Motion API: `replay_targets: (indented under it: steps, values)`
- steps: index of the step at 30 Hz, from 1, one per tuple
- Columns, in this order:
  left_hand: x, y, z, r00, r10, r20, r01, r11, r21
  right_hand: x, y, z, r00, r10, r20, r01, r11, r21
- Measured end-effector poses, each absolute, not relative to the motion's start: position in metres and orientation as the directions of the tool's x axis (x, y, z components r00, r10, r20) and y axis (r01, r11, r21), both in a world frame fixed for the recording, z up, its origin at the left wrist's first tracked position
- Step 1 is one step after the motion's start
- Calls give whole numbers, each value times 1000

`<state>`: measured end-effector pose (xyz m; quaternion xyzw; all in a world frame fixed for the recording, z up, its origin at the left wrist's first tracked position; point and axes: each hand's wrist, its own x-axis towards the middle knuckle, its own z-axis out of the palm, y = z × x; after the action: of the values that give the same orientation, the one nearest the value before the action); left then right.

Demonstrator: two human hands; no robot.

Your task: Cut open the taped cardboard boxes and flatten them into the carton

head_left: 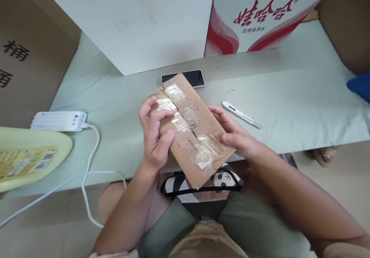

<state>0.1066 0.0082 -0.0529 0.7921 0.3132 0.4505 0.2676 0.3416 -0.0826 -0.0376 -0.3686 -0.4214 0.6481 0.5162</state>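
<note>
A flat brown cardboard box (185,134) is held tilted above the front edge of the bench, over my lap. Strips of clear, wrinkled tape lie across the slit down its middle. My left hand (156,133) grips the box's left side, with fingers bent over the top face and thumb pressed near the edge. Around the right edge closes my right hand (235,133), its thumb on top and the other fingers partly behind. A white utility knife (242,114) rests on the cloth to the right of the box. Behind the box lies a phone (193,78), partly covered by it.
At the back stand a large white carton (162,23) and a red-and-white carton (251,23). To the left are a brown carton (26,54), a white power bank (59,121) with a trailing cable (89,161), and a yellow-green bottle (34,158). Below is a panda-print bag (179,185).
</note>
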Motion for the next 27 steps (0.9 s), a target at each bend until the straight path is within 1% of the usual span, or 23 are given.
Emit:
replay_targets:
  steps: [6,12,18,27]
  values:
    - [109,8,-54,363,746,558,251,-655,713,345,-81,-38,-223,975,-24,-322,-97,-942]
    - [112,6,-55,336,742,580,236,-662,711,346,-80,-42,-229,973,-5,-319,-80,-944]
    - [111,7,-54,348,738,578,259,-668,697,346,-80,-42,-237,971,-7,-317,-84,-945]
    - [112,3,-52,361,738,570,226,-662,714,346,-79,-40,-226,973,-36,-267,-97,-959]
